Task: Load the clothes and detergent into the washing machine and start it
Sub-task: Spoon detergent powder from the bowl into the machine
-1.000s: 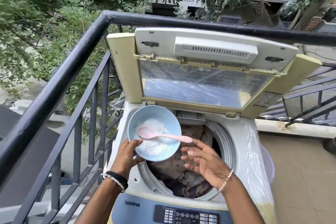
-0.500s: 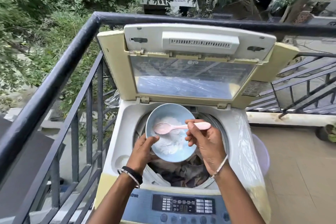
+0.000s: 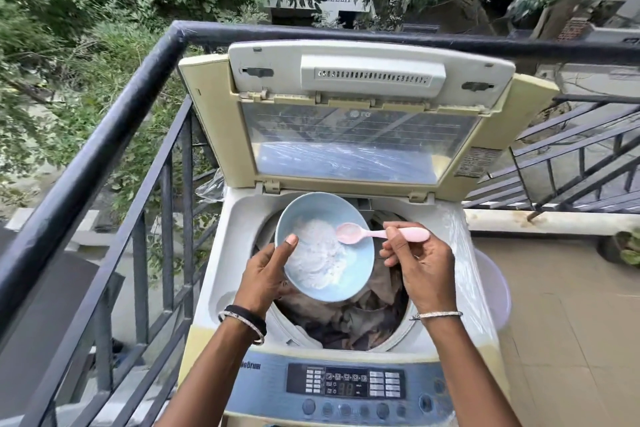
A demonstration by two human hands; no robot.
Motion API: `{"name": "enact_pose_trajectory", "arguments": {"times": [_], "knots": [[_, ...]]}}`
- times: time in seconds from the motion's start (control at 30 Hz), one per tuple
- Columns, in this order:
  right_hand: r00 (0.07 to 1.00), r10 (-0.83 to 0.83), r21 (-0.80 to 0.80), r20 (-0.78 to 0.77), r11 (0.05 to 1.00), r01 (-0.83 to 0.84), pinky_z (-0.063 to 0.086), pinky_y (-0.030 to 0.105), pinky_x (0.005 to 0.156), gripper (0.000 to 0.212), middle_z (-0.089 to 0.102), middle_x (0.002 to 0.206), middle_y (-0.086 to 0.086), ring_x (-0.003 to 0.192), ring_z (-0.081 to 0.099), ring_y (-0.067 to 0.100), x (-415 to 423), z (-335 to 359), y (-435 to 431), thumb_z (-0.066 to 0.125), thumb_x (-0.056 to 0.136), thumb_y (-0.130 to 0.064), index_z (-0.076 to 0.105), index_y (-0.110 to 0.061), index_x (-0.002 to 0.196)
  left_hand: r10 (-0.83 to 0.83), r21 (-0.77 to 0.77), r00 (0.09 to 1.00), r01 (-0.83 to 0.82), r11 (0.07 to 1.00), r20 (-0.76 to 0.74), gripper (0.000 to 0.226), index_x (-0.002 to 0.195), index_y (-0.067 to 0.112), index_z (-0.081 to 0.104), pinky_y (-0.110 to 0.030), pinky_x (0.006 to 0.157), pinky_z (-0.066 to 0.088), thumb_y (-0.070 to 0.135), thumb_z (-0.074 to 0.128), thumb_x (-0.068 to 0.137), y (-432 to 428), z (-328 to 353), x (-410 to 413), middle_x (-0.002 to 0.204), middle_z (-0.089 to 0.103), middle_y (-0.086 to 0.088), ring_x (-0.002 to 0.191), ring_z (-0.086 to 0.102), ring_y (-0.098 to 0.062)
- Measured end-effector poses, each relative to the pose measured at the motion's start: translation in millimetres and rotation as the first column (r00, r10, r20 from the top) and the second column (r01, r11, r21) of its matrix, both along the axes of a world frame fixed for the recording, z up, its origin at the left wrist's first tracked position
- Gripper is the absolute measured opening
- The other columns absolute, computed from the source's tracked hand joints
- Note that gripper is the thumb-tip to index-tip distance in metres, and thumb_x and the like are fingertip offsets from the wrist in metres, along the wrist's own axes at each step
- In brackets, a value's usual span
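Note:
A top-loading washing machine [image 3: 446,291] stands before me with its lid [image 3: 360,121] raised. Dark and brown clothes [image 3: 360,322] fill the drum. My left hand [image 3: 266,274] grips a light blue bowl [image 3: 356,274] tilted over the drum, thumb on its rim. White detergent powder [image 3: 317,255] lies in the bowl. My right hand [image 3: 420,267] pinches the handle of a pink spoon [image 3: 377,234], whose scoop rests just above the powder at the bowl's right side. The control panel [image 3: 346,383] with a lit display sits at the machine's near edge.
A black metal railing [image 3: 104,135] runs along the left and behind the machine. Trees and buildings lie beyond it. A tiled balcony floor [image 3: 571,322] opens to the right, with a pale tub [image 3: 498,291] beside the machine and a potted plant [image 3: 623,246] at the far right.
My right hand took hold of the pink spoon and drew it to the bowl's right side. The bowl moved from the machine's left edge to over the drum.

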State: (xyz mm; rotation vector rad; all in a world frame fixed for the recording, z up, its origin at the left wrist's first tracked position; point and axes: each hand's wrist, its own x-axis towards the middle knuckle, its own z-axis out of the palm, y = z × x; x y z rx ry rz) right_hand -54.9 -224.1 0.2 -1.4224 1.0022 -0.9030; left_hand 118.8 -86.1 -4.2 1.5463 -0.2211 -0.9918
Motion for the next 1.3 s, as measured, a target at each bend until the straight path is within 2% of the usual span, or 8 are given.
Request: {"name": "enact_pose_trajectory", "arguments": {"times": [0.1, 0.27, 0.37, 0.47, 0.63, 0.83, 1.2, 1.3], "knots": [[0.997, -0.02, 0.074, 0.071, 0.997, 0.015, 0.053, 0.025, 0.053, 0.011, 0.069, 0.067, 0.013, 0.056, 0.062, 0.021, 6, -4, 6, 0.065, 0.09, -0.016, 0.072, -0.008, 0.092, -0.04, 0.002, 0.999, 0.04, 0.999, 0.021, 0.024, 0.079, 0.016, 0.065, -0.039, 0.068, 0.058, 0.039, 0.063, 0.087, 1, 0, 1, 0.07, 0.07, 0.007, 0.067, 0.068, -0.006], [0.978, -0.11, 0.205, 0.175, 0.976, 0.074, 0.052, 0.022, 0.05, 0.016, 0.068, 0.067, 0.018, 0.056, 0.064, 0.023, 18, -11, 13, 0.065, 0.09, -0.011, 0.07, 0.003, 0.095, -0.076, 0.033, 0.997, 0.075, 0.997, 0.029, 0.056, 0.084, 0.013, 0.065, -0.057, 0.074, 0.056, 0.065, 0.069, 0.063, 4, -3, 7, 0.084, 0.063, -0.007, 0.082, 0.064, -0.022], [0.969, -0.138, 0.263, 0.203, 0.961, 0.082, 0.052, 0.023, 0.049, 0.018, 0.066, 0.066, 0.017, 0.056, 0.063, 0.024, 25, -15, 15, 0.065, 0.09, -0.01, 0.068, 0.007, 0.096, -0.103, 0.039, 0.994, 0.101, 0.994, 0.031, 0.049, 0.077, 0.018, 0.063, -0.044, 0.065, 0.061, 0.064, 0.069, 0.064, 3, -8, 8, 0.081, 0.062, -0.002, 0.081, 0.065, -0.017], [0.96, -0.159, 0.313, 0.229, 0.946, 0.082, 0.052, 0.022, 0.05, 0.014, 0.065, 0.068, 0.018, 0.056, 0.062, 0.024, 30, -18, 15, 0.065, 0.09, -0.01, 0.069, 0.001, 0.096, -0.103, 0.029, 0.994, 0.102, 0.994, 0.022, 0.036, 0.073, 0.018, 0.059, -0.029, 0.057, 0.055, 0.054, 0.068, 0.071, 1, -10, 6, 0.072, 0.061, 0.005, 0.071, 0.066, -0.008], [0.946, -0.197, 0.38, 0.259, 0.921, 0.087, 0.052, 0.022, 0.051, 0.012, 0.066, 0.065, 0.012, 0.056, 0.063, 0.021, 31, -17, 12, 0.065, 0.09, -0.01, 0.069, 0.0, 0.095, -0.047, 0.063, 0.998, 0.049, 0.997, -0.03, 0.041, 0.085, 0.007, 0.059, -0.025, 0.052, 0.053, 0.047, 0.065, 0.082, -2, -11, 9, 0.076, 0.054, -0.003, 0.062, 0.062, -0.004], [0.927, -0.254, 0.43, 0.278, 0.895, 0.116, 0.053, 0.021, 0.05, 0.015, 0.067, 0.066, 0.011, 0.054, 0.062, 0.018, 29, -17, 6, 0.067, 0.087, -0.011, 0.07, 0.0, 0.097, 0.02, 0.087, 0.991, -0.008, 0.996, -0.129, 0.046, 0.106, 0.01, 0.065, -0.04, 0.071, 0.061, 0.049, 0.062, 0.082, -6, -16, 16, 0.099, 0.073, -0.007, 0.079, 0.073, -0.019], [0.89, -0.34, 0.468, 0.305, 0.867, 0.171, 0.051, 0.019, 0.049, 0.011, 0.066, 0.062, 0.006, 0.054, 0.064, 0.015, 31, -24, -26, 0.065, 0.089, -0.009, 0.068, -0.002, 0.097, 0.067, 0.11, 0.966, -0.041, 0.993, -0.248, 0.027, 0.102, 0.021, 0.062, -0.036, 0.07, 0.061, 0.044, 0.06, 0.088, -13, -37, 23, 0.1, 0.07, -0.002, 0.087, 0.071, -0.026], [0.885, -0.365, 0.456, 0.288, 0.865, 0.208, 0.051, 0.019, 0.048, 0.015, 0.066, 0.061, 0.006, 0.052, 0.064, 0.015, 33, -30, -45, 0.067, 0.088, -0.01, 0.066, 0.002, 0.098, 0.073, 0.141, 0.964, -0.037, 0.989, -0.257, 0.025, 0.1, 0.02, 0.062, -0.043, 0.08, 0.059, 0.042, 0.061, 0.088, -14, -44, 25, 0.099, 0.069, -0.003, 0.086, 0.07, -0.027]]}}
